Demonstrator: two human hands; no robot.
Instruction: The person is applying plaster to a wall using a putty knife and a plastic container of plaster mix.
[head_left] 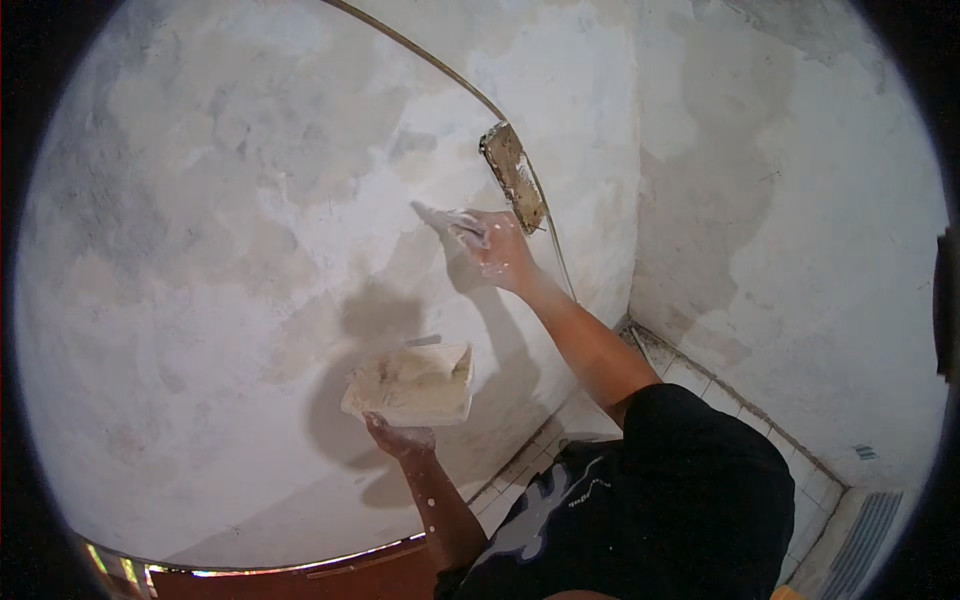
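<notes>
Tub (462, 402) before the wall (200, 330) was clasped at its lower edge by the left hand (402, 437), while the right hand (502, 250) pinched a blade (432, 214); it seemed stiff, paste-weighted, perhaps slippery, best gripped underneath.

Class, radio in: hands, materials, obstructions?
Left hand holding white container of pale paste. Right hand gripping blurred scraper; contact with wall unclear. Possible obstruction: brown oblong fixture near right hand.

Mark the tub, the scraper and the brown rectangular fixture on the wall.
Tub (446, 408): head view, on its pale lower wall.
Scraper (436, 215): head view, on its blade.
Brown rectangular fixture (514, 178): head view, near the middle of its face.
</notes>
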